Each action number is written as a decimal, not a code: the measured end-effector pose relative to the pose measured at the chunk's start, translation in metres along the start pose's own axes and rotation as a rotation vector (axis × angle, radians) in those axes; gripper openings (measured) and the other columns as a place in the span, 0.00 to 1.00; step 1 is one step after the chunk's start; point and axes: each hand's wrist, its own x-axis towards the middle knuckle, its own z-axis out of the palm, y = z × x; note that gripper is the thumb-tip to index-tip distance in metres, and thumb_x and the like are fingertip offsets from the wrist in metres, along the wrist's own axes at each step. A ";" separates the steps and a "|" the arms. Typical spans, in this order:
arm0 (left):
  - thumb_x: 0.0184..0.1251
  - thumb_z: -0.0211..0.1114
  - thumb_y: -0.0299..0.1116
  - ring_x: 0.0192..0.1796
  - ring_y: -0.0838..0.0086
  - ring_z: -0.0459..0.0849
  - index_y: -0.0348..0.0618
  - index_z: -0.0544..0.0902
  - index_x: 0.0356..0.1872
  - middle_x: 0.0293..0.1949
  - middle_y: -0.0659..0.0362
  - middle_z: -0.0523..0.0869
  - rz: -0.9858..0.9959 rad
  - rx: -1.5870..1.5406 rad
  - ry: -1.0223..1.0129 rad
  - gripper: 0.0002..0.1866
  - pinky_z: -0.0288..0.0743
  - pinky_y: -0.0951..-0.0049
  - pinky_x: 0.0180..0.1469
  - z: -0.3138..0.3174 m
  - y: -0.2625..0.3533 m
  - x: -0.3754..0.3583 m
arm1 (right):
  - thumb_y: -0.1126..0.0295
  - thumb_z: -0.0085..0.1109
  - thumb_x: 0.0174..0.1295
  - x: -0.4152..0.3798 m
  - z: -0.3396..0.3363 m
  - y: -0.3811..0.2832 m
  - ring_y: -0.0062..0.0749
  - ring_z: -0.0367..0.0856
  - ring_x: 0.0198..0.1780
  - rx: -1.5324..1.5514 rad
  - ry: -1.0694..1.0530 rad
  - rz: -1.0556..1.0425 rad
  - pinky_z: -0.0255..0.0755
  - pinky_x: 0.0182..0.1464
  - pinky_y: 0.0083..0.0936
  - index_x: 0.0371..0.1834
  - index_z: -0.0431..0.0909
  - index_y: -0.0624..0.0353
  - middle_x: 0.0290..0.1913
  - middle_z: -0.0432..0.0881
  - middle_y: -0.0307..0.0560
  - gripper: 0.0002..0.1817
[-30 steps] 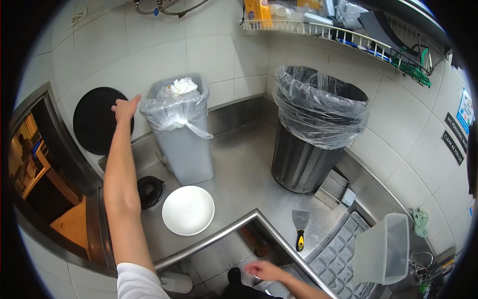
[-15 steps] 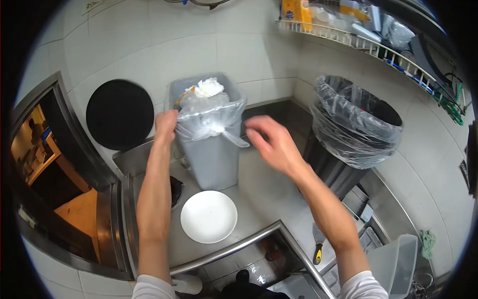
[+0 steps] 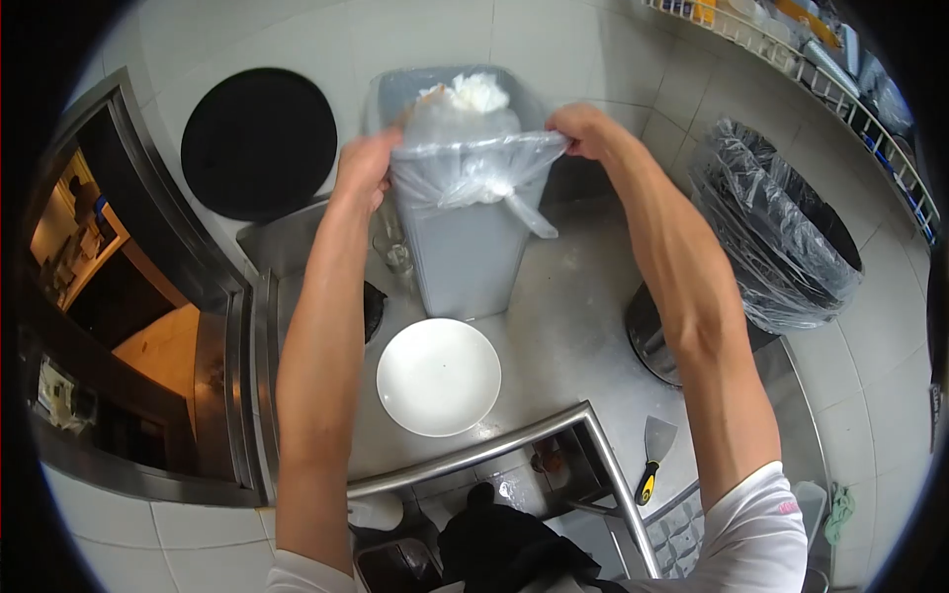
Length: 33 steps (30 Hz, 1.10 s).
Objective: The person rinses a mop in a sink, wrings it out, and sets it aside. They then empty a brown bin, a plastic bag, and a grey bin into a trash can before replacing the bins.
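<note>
A grey trash bin (image 3: 465,252) stands upright on the steel counter, with crumpled white paper (image 3: 479,94) in its mouth. Over its rim hangs a clear plastic bag (image 3: 465,176), its knotted tail dangling at the front. At the rim's left corner my left hand (image 3: 368,170) has its fingers closed on the bag's edge. My right hand (image 3: 588,130) pinches the same edge at the right corner, and the plastic is stretched between both hands. In front of the bin lies a white plate (image 3: 439,378).
To the right stands a black bin (image 3: 652,331) with a clear liner (image 3: 761,232). A scraper (image 3: 652,460) with a yellow and black handle lies near the metal rail (image 3: 474,463). A glass (image 3: 395,252) stands left of the grey bin; a round black tray (image 3: 259,143) leans against the wall.
My right hand has moved from the open space beside the bin onto the bag's right edge. My left hand stays at the left side. The view has shifted.
</note>
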 end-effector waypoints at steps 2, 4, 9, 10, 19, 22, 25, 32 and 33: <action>0.67 0.66 0.43 0.57 0.65 0.78 0.34 0.79 0.53 0.57 0.51 0.79 0.071 -0.120 -0.132 0.23 0.76 0.58 0.54 -0.006 -0.006 -0.002 | 0.78 0.60 0.53 0.017 -0.008 0.004 0.29 0.76 0.24 -0.002 0.016 0.055 0.68 0.22 0.28 0.23 0.76 0.59 0.27 0.76 0.43 0.04; 0.68 0.66 0.44 0.58 0.66 0.78 0.35 0.78 0.55 0.58 0.52 0.79 0.042 -0.215 -0.244 0.24 0.77 0.61 0.54 -0.014 -0.014 -0.018 | 0.79 0.60 0.52 0.045 -0.026 0.025 0.33 0.78 0.26 0.143 0.010 0.104 0.72 0.25 0.32 0.27 0.79 0.62 0.30 0.78 0.46 0.01; 0.67 0.68 0.42 0.61 0.71 0.79 0.41 0.75 0.60 0.58 0.55 0.80 0.003 -0.022 -0.301 0.26 0.76 0.69 0.58 -0.063 -0.080 -0.077 | 0.77 0.60 0.53 0.012 -0.072 0.040 0.34 0.82 0.32 -0.072 0.062 -0.008 0.74 0.27 0.33 0.34 0.79 0.67 0.32 0.81 0.47 0.06; 0.64 0.70 0.41 0.61 0.71 0.79 0.42 0.74 0.62 0.57 0.55 0.81 -0.049 -0.005 -0.282 0.28 0.74 0.72 0.59 -0.071 -0.103 -0.093 | 0.77 0.59 0.53 0.006 -0.083 0.045 0.32 0.80 0.29 -0.101 0.043 -0.039 0.71 0.25 0.30 0.35 0.79 0.66 0.30 0.79 0.45 0.07; 0.66 0.68 0.45 0.42 0.64 0.88 0.31 0.67 0.66 0.46 0.43 0.84 -0.846 0.096 0.153 0.36 0.84 0.69 0.44 -0.152 -0.314 -0.262 | 0.74 0.57 0.56 -0.124 -0.121 0.039 0.20 0.74 0.20 -0.182 0.005 0.069 0.64 0.17 0.18 0.40 0.76 0.67 0.27 0.76 0.41 0.10; 0.68 0.63 0.42 0.31 0.64 0.89 0.27 0.70 0.58 0.39 0.45 0.86 -0.787 -0.100 -0.028 0.29 0.83 0.71 0.31 -0.131 -0.343 -0.259 | 0.73 0.58 0.56 -0.124 -0.132 0.055 0.21 0.75 0.19 -0.091 -0.061 0.118 0.65 0.16 0.18 0.56 0.71 0.76 0.27 0.77 0.41 0.24; 0.68 0.57 0.38 0.26 0.65 0.88 0.25 0.72 0.49 0.31 0.48 0.87 -0.681 0.068 0.014 0.21 0.82 0.71 0.28 -0.126 -0.360 -0.240 | 0.72 0.57 0.58 -0.141 -0.125 0.048 0.19 0.74 0.21 -0.109 0.062 0.085 0.64 0.16 0.16 0.71 0.56 0.75 0.30 0.76 0.40 0.38; 0.65 0.56 0.36 0.18 0.65 0.84 0.28 0.78 0.38 0.21 0.51 0.85 -0.524 0.444 0.097 0.15 0.78 0.68 0.24 -0.158 -0.367 -0.228 | 0.73 0.56 0.59 -0.170 -0.119 0.046 0.18 0.73 0.19 -0.036 0.046 0.110 0.63 0.15 0.15 0.78 0.41 0.75 0.32 0.77 0.43 0.46; 0.65 0.56 0.36 0.22 0.63 0.86 0.29 0.79 0.37 0.24 0.49 0.86 -0.549 0.530 0.090 0.15 0.79 0.66 0.28 -0.166 -0.369 -0.228 | 0.73 0.56 0.60 -0.177 -0.116 0.046 0.18 0.74 0.19 -0.030 0.084 0.123 0.64 0.15 0.16 0.76 0.46 0.75 0.34 0.78 0.44 0.43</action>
